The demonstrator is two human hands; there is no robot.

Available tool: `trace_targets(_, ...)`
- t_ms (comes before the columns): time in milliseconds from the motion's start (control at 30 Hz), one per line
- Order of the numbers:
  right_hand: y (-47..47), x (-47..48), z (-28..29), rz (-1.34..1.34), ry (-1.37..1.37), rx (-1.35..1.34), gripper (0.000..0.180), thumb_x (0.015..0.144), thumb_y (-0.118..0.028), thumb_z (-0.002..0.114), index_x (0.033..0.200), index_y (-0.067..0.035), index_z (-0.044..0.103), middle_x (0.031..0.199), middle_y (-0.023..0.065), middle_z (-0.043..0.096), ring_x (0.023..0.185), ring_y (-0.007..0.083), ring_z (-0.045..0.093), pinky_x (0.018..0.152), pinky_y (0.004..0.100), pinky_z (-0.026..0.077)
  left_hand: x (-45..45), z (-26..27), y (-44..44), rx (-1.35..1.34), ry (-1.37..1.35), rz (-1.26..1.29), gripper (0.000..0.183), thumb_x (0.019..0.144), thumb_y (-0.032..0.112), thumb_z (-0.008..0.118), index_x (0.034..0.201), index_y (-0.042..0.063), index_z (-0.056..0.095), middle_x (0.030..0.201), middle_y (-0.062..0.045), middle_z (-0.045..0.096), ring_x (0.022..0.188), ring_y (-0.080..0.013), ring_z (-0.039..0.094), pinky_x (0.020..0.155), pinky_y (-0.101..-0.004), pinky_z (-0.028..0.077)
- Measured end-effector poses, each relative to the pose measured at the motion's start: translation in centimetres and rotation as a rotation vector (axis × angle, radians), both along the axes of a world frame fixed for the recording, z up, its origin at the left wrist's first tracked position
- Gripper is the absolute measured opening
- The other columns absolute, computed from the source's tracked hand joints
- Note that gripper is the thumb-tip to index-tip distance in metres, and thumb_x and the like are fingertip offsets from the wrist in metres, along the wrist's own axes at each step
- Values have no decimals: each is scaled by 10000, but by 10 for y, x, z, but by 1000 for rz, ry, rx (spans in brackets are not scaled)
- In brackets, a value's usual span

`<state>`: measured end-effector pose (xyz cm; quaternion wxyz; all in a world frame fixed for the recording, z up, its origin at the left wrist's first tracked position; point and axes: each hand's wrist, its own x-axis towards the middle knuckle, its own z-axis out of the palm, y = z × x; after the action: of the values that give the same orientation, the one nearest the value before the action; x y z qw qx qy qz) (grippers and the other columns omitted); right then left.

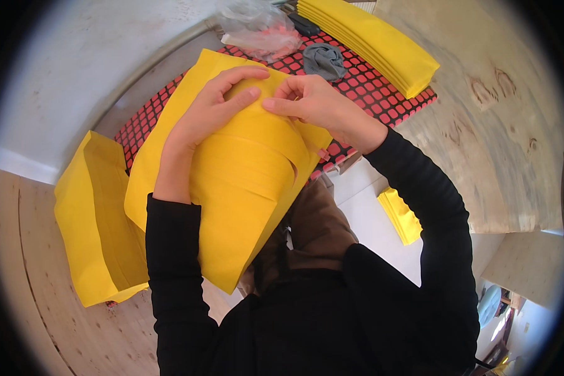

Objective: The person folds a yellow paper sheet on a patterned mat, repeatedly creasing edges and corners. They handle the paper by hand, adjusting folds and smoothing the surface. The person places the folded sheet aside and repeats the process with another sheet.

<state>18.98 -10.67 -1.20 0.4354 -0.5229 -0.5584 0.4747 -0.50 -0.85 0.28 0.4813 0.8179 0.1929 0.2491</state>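
A large yellow fabric-like piece (235,164) with folds and strips lies across the near part of the checked table and hangs over its edge towards my lap. My left hand (221,101) rests on its upper part, thumb and fingers apart, the wrist lying over the material. Close to its right, my right hand (301,101) has the thumb and forefinger near each other at the yellow surface; whether they pinch something is hidden. A small pink piece (324,153) sits at the yellow piece's right edge, below my right hand.
Folded yellow pieces (371,47) are stacked at the back right of the red-and-black table cover (145,122). A grey cloth (324,61) and a clear plastic bag (263,35) with pink bits lie behind my hands. Another yellow piece (98,221) stands at left; plywood (479,117) is at right.
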Motion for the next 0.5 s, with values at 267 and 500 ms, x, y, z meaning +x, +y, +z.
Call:
trace_targets(267,-7,17,-1,-52,60,-13,195,933,-239,666,882,-52,649,743,-37,595,685,49,535,604,207,386,0,-1,-1,-30,2,3,318,938,136,619,1247,60,621,1269,-57,612,1209,-165,536,1042,-289,397)
trace_targets(500,-17,13,18,-308,-46,583,160,885,-151,693,891,8,677,724,66,654,639,129,596,604,268,479,-2,0,-1,-35,63,18,391,968,146,584,1348,61,550,1328,-44,571,1227,-133,505,1044,-277,389)
